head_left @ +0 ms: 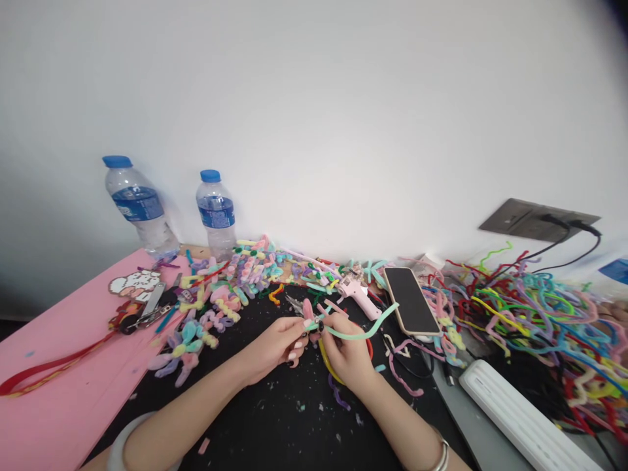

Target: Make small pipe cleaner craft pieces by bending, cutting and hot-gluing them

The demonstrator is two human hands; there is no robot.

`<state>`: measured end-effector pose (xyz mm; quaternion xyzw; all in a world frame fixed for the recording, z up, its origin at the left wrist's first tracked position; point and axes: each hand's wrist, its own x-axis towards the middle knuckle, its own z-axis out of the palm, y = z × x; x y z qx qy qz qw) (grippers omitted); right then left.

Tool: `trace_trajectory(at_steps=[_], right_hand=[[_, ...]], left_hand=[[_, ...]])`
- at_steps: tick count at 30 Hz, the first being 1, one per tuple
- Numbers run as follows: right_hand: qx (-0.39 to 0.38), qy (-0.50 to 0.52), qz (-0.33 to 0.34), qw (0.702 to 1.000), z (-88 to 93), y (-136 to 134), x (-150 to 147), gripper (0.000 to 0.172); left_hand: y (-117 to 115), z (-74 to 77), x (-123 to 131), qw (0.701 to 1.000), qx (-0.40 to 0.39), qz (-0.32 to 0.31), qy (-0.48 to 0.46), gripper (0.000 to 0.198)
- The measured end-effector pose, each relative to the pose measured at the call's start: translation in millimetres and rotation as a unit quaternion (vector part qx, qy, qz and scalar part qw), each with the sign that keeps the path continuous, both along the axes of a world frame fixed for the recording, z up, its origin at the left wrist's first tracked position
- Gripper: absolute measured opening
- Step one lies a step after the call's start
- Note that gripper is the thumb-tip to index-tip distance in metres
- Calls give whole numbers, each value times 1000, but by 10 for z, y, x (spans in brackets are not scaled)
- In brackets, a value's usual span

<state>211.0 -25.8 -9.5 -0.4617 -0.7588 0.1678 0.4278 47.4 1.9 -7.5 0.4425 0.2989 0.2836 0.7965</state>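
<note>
Above the black work surface, my left hand (pixel 277 347) and my right hand (pixel 348 353) meet with their fingertips pinched close together. A mint green pipe cleaner (pixel 360 336) runs between them, its free end curving up past my right hand. Pink fuzzy pieces (pixel 307 308) stick up at the fingertips; whether they are joined to the green one I cannot tell. Just beyond my hands lie pliers (pixel 295 303) and a pale pink glue gun (pixel 362 297). Beneath my right hand shows a yellow pipe cleaner (pixel 328 364), with a purple one (pixel 337 394) below.
Twisted pipe-cleaner figures (pixel 189 337) heap on the left and along the wall. Two water bottles (pixel 216 212) stand behind. A phone (pixel 412 301) lies right of the glue gun. Farther right are a white power strip (pixel 524 418), tangled pipe cleaners (pixel 534 301) and a wall socket (pixel 520 219).
</note>
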Motion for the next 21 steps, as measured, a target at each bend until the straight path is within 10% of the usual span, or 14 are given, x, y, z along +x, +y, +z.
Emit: trace_trajectory(at_steps=[21], right_hand=[[-34,83,14,996,-52,85,76,16]], left_hand=[[27,-1,-15,996,52,12,74,31]])
